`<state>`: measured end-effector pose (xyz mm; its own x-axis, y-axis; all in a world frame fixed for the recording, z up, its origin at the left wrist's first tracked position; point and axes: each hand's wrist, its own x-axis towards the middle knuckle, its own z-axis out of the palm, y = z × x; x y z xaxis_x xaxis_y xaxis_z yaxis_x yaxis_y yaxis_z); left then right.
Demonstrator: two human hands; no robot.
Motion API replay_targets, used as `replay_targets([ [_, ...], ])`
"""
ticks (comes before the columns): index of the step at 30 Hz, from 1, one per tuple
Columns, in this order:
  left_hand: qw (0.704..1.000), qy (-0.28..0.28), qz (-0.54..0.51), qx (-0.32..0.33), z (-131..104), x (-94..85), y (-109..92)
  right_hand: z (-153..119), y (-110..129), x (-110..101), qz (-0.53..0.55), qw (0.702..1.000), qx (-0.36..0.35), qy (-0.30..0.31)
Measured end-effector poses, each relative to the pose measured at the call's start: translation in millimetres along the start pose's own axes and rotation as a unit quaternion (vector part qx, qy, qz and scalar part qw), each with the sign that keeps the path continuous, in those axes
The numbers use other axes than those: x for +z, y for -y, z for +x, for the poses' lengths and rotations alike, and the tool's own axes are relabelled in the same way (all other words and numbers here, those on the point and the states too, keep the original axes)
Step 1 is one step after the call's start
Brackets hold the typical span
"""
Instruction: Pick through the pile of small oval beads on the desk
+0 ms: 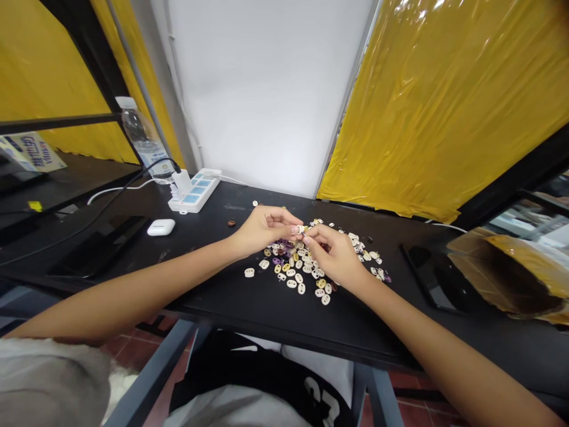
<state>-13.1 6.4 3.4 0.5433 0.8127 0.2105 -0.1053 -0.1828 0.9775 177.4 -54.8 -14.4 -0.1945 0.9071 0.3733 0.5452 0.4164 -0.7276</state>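
My left hand [267, 228] is closed in a pinch on a small cream cord lock [300, 229], one of the two-holed oval kind. From the right, my right hand [335, 255] meets it, thumb and fingers pressed together at the piece. A tiny dark bit shows at those fingertips, too small to name. Below and around both hands lies a loose pile of two-holed oval cord locks [291, 273], mostly cream, with some yellow, purple and brown ones. Part of the pile is hidden behind my right hand.
Left on the black table [213, 302] are a white power strip [200, 190] with plugs, a water bottle [144, 142], a white earbud case [160, 228] and a dark phone [102, 246]. At right lie another phone [433, 279] and an open brown paper bag [502, 279].
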Motion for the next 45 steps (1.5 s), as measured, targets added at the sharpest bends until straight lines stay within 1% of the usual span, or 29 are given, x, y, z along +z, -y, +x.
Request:
replay_targets([
  [6,0.999,-0.028,-0.032,0.011,-1.7,4.7,6.9,-0.1,1.2,3.2,0.048,0.999,0.008,-0.01],
  [8,0.999,-0.027,-0.037,0.011,-1.6,4.5,7.6,0.1,0.3,2.0,0.041,0.999,0.002,-0.006],
  [11,1.0,0.005,-0.012,0.0,-0.9,1.6,7.1,0.5,-1.8,-2.7,-0.042,0.999,-0.023,0.016],
  [15,0.995,0.063,0.077,0.004,-0.4,-3.4,7.9,0.4,-4.3,-8.6,-0.18,0.98,-0.069,0.055],
  [19,0.985,0.091,0.145,0.037,-1.9,-4.9,6.6,0.5,-4.0,-10.4,-0.239,0.965,-0.08,0.069],
  [22,0.966,0.102,0.221,0.086,-3.3,-5.5,-0.8,1.6,-2.6,-11.0,-0.25,0.962,-0.089,0.067],
  [25,0.932,0.11,0.312,0.145,-3.1,-8.1,-8.6,3.0,-2.3,-11.4,-0.245,0.963,-0.094,0.06],
  [27,0.913,0.122,0.351,0.17,-2.1,-10.3,-10.7,3.4,-3.2,-11.9,-0.242,0.963,-0.098,0.062],
  [32,0.873,0.162,0.419,0.189,-0.5,-12.5,-11.1,3.1,-5.6,-15.9,-0.264,0.954,-0.119,0.077],
  [36,0.83,0.191,0.485,0.201,-3.6,-10.5,-13.3,3.7,-4.3,-17.3,-0.299,0.94,-0.142,0.088],
  [40,0.784,0.219,0.544,0.202,-6.9,-8.6,-11.5,3.3,-3.0,-14.8,-0.344,0.916,-0.175,0.11],
  [41,0.78,0.222,0.548,0.205,-7.1,-8.3,-10.6,2.9,-3.3,-14.3,-0.349,0.912,-0.182,0.112],
  [42,0.782,0.224,0.544,0.208,-7.0,-8.1,-9.7,2.4,-3.8,-14.1,-0.349,0.912,-0.186,0.111],
  [43,0.79,0.225,0.531,0.21,-6.7,-8.1,-8.9,1.9,-4.4,-14.2,-0.343,0.914,-0.187,0.107],
  [45,0.817,0.22,0.49,0.21,-5.4,-8.1,-7.5,0.9,-6.0,-14.9,-0.31,0.929,-0.181,0.093],
])
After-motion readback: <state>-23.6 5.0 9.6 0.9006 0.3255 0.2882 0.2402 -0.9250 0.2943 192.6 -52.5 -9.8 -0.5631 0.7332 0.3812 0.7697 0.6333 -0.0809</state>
